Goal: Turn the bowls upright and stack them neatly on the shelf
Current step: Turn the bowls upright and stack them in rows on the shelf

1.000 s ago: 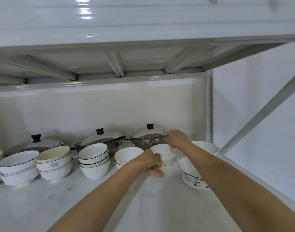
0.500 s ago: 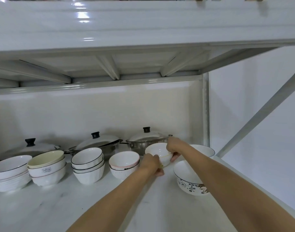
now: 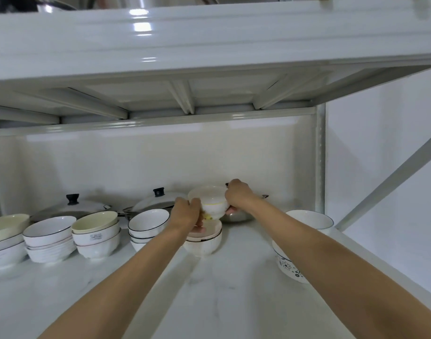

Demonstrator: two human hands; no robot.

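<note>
Shelf (image 3: 234,302): white marble-look board, white panel behind it, upper shelf deck (image 3: 209,45) overhead. Diagonal brace (image 3: 390,177) far right.

Lidded pans along the back: left pan (image 3: 72,207) and middle pan (image 3: 155,201), both with black knobs; a steel pot (image 3: 239,216) sits mostly hidden behind the hands.

Bowl stacks in a row, all upright, left to right: leftmost stack (image 3: 4,241) cut by the frame edge, cream bowl on top; black-rim stack (image 3: 49,241); cream-top stack (image 3: 96,236), printed label on its middle bowl; blue-rim stack (image 3: 146,226), partly behind the left forearm; pink-rim stack (image 3: 204,241) at centre.

Right side: floral bowl (image 3: 286,265) near the shelf edge, partly behind the right forearm; blue-line bowl (image 3: 309,220) just behind it. Both upright.

Held bowl (image 3: 210,203): small, white, thin yellow line under the rim, yellow mark near the foot. Upright, in the air right above the pink-rim stack, not touching it. Rim blurred.

Left hand (image 3: 186,214): fingers wrapped round the bowl's left wall and underside. Right hand (image 3: 237,195): fingers clamped over the right rim, fingertips under the base.
</note>
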